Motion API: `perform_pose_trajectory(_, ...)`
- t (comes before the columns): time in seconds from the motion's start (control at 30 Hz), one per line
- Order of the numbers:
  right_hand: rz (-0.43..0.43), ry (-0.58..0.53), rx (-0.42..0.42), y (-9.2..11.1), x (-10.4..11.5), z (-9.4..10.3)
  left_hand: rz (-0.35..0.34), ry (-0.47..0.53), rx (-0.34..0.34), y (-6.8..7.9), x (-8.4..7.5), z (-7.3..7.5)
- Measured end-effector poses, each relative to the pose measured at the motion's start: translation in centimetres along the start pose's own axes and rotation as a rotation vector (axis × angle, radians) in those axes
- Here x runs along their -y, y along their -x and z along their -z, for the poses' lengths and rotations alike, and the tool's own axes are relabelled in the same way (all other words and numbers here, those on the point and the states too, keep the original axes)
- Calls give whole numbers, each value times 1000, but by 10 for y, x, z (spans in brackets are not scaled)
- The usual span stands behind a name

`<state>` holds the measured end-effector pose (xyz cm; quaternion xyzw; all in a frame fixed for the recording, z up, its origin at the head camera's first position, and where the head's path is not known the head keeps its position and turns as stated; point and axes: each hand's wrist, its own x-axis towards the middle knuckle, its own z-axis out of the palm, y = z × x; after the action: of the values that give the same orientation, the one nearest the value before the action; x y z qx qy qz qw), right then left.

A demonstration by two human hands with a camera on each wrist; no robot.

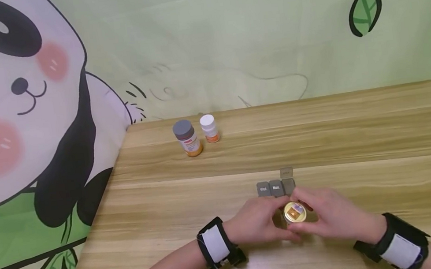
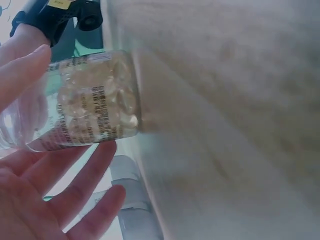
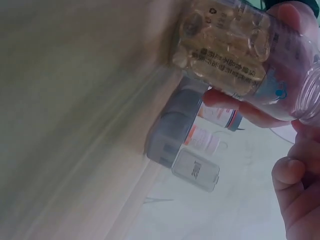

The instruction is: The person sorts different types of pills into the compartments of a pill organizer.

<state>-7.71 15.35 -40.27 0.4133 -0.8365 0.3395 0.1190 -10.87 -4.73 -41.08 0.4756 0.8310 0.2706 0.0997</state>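
A clear bottle (image 2: 97, 105) of pale softgel capsules stands upright on the wooden table, with printed text round its side. My left hand (image 1: 251, 221) holds the bottle's body, thumb on one side and fingers on the other. At the bottle's top, the thumb and index finger of my right hand (image 1: 334, 212) pinch the gold cap (image 1: 295, 212) from both sides. Just beyond the hands sits a grey pill organizer (image 1: 275, 188), its visible lids marked Wed. and Mon. One compartment's translucent lid (image 3: 196, 170) is flipped up and reads Tues.
Toward the back of the table (image 1: 359, 136) stand a grey-capped bottle (image 1: 188, 138) and a smaller white-capped bottle (image 1: 209, 129), side by side. A pale green curtain (image 1: 205, 42) with a panda print hangs behind the table. Both wrists wear black straps.
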Motion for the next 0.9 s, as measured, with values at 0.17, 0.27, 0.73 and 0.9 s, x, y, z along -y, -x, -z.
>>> perform_pose_trajectory(0.17,24,39,-17,-8,-7,5,3,-36,-31,-7,2,8)
perform_pose_trajectory(0.27,37,40,-1,-7,-7,5,7,-40,-19,-6,1,6)
perform_pose_trajectory(0.73,59,-27,45,-1,-4,3,16,-41,14,-1,-2,2)
perform_pose_trajectory(0.9,122,-50,69,-1,1,2,-39,-34,97,3,0,7)
